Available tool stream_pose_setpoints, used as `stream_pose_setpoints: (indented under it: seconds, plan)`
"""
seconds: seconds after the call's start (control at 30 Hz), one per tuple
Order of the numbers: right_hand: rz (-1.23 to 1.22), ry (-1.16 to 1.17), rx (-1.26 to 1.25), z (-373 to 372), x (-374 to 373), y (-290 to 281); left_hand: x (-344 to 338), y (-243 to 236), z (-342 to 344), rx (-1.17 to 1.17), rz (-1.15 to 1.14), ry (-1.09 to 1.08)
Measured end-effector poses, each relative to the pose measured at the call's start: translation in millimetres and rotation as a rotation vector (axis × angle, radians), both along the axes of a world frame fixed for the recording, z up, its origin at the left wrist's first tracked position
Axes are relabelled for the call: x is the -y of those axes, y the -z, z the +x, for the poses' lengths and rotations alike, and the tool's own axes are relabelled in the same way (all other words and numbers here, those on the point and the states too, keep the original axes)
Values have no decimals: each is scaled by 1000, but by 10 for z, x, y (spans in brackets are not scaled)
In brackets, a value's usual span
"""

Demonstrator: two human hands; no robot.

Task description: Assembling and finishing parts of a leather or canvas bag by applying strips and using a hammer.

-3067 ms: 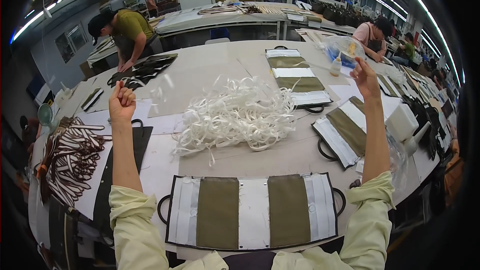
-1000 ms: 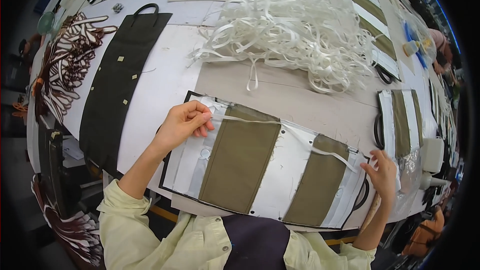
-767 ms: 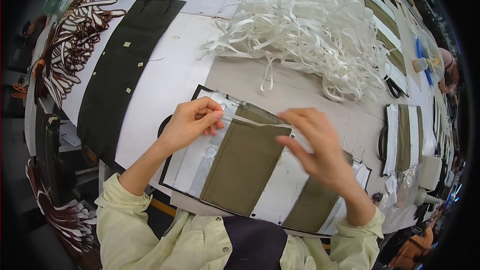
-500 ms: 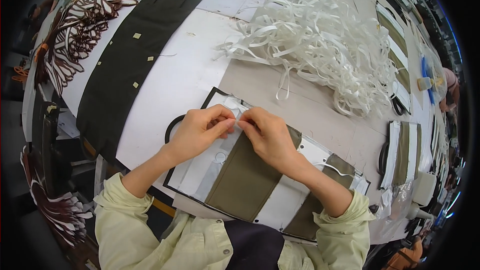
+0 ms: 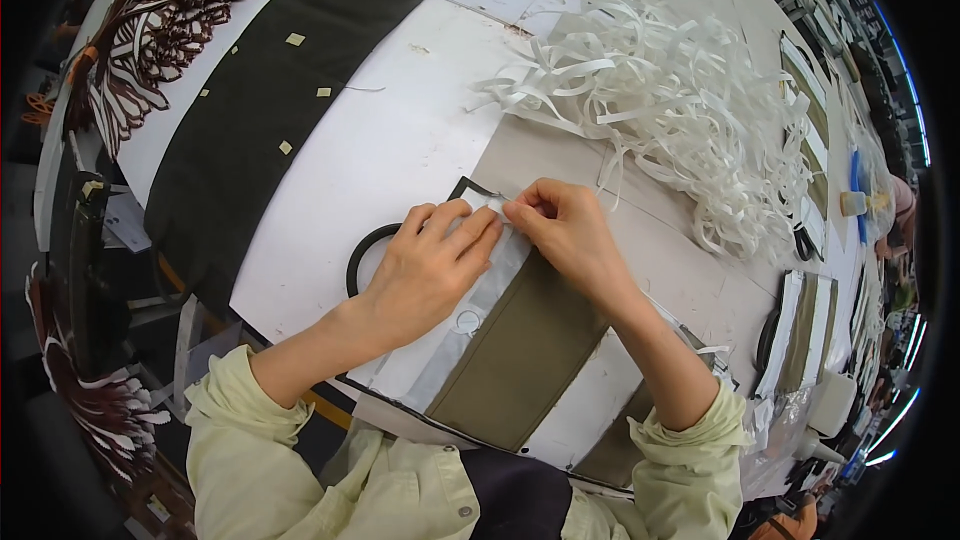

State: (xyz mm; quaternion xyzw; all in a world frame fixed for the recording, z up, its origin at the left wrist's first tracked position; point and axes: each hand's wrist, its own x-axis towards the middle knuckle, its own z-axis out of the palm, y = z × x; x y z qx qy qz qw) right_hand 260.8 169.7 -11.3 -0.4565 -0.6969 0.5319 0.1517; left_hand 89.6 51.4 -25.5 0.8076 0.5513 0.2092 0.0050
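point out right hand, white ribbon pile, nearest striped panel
Right hand [image 5: 573, 237]: head view, back of hand.
White ribbon pile [image 5: 680, 110]: head view, middle of heap.
Striped panel [image 5: 520, 350]: head view, left olive band.

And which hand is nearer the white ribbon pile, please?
Right: the right hand is by the near-left side of the white ribbon pile; the left hand is farther left.

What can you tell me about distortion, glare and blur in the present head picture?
In the head view, lens distortion seems to bend the long dark panel; light strips glare near the right rim; the left hand and right hand show no obvious motion blur, though fine details between them are too small to tell.
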Motion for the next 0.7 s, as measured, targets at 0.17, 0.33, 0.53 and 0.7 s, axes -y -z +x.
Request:
stream_pose_setpoints:
  seconds: [0.17,0.33,0.53,0.7]
  plan:
    - [-119,31,59,-20,3,41,5,1,-21,47,-18,3]
    - [-83,66,87,-44,23,69,15,13,-24,25,11,4]
    - [-62,89,75,-53,54,107,23,6,-28,0,10,3]
    - [-31,72,82,-73,52,75,22,1,-28,-28,19,3]
